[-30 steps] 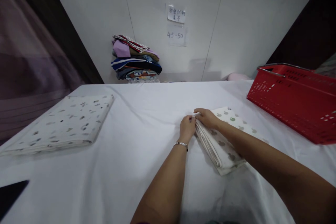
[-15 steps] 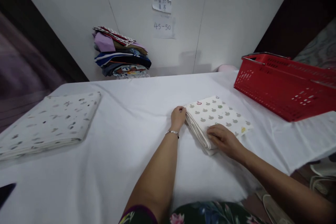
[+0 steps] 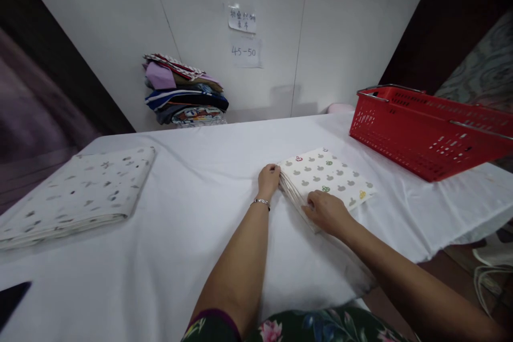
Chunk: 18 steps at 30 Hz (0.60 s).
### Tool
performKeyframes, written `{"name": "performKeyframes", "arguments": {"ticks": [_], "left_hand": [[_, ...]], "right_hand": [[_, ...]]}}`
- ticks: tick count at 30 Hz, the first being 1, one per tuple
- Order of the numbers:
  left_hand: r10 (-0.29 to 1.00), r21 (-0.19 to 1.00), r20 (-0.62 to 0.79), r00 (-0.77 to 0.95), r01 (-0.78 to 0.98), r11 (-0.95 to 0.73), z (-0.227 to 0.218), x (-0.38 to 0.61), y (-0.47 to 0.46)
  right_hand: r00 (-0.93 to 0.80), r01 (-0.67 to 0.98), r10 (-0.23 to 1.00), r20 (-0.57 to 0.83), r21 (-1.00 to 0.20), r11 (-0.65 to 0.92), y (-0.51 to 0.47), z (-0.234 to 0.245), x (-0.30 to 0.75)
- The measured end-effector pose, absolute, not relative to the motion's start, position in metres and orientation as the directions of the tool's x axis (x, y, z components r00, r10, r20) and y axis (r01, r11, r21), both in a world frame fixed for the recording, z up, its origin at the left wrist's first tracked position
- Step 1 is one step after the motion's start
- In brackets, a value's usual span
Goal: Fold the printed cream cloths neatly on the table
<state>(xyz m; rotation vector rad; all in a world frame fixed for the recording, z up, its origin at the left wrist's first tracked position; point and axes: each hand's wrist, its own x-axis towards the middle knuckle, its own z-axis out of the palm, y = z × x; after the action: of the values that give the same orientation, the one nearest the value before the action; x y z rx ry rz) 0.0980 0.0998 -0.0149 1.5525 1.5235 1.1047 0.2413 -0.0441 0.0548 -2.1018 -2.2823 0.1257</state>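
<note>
Pale wall panels (image 3: 344,32) stand beyond both hands, with a white-covered table (image 3: 192,224) reaching toward them. Straight ahead of the left hand, two papers are fixed to the wall, one above the other. The upper paper (image 3: 242,20) bears two lines of handwritten Chinese characters, too small and blurred to read surely; the lower paper (image 3: 246,52) reads "45-50".

Between the two hands and partly under the right one lies the cloth (image 3: 334,173), folded in many layers, white with rows of grey mushroom-like shapes and a few in red, green and yellow. Its layered edge faces left. The left hand (image 3: 267,179), a bracelet (image 3: 262,202) at its wrist, has its fingers closed on the far left corner. Nearer the body, the right hand (image 3: 326,212) rests on the near end of that same edge, fingers bent; whether it grips the layers I cannot tell.

Well to the left of the left hand lies a second folded textile (image 3: 88,187), white with scattered small motifs. Farther off, ahead and to the left of that hand, is a pile (image 3: 186,88) of folded fabrics. Beyond the right hand, to its right, sits a red basket (image 3: 417,136) with metal handles.
</note>
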Motion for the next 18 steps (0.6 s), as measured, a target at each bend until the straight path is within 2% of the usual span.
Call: {"name": "performKeyframes", "arguments": {"ticks": [5,14,18], "left_hand": [[0.994,0.915,0.103,-0.049,0.397,-0.075,-0.015,0.098,0.1],[0.994,0.918,0.094,-0.054,0.391,-0.065,-0.013,0.098,0.098],[0.994,0.917,0.091,-0.055,0.393,-0.062,-0.012,0.098,0.097]], "right_hand": [[-0.083,0.996,0.993,-0.084,-0.045,0.079,-0.042,0.057,0.239],[-0.084,0.965,0.985,-0.151,-0.258,0.043,-0.036,0.062,0.248],[-0.065,0.961,0.985,-0.159,-0.274,0.02,-0.031,0.062,0.248]]}}
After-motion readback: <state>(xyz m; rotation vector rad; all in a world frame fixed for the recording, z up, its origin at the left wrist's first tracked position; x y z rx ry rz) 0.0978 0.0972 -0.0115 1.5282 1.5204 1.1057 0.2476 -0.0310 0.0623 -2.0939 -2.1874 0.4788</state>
